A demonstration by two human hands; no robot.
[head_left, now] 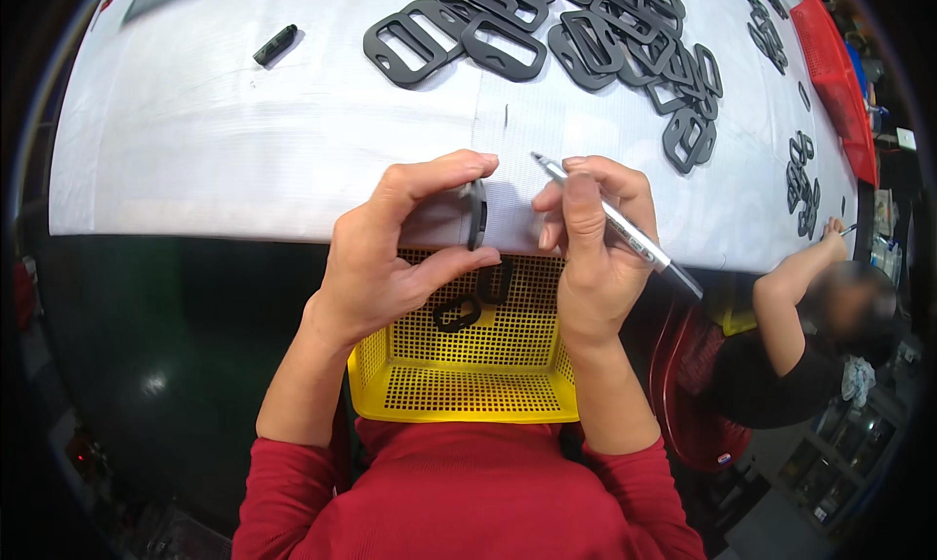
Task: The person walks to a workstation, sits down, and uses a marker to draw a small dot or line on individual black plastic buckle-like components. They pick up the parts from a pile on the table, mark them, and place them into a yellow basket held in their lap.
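One dark frame [478,215] is pinched edge-on in the left hand [373,245], one silver marker [634,236] in the right hand [593,253], yellow basket [478,392] below both.

Dark grey is seen on a single near flat plastic frame [477,223] and on rounded plastic frames [590,78] piled far. Slim silver-grey marker pen [634,238] is tipped black. White table covering [254,150] finely gridded. Near rectangular yellow plastic basket [464,414] patterned with square perforations.
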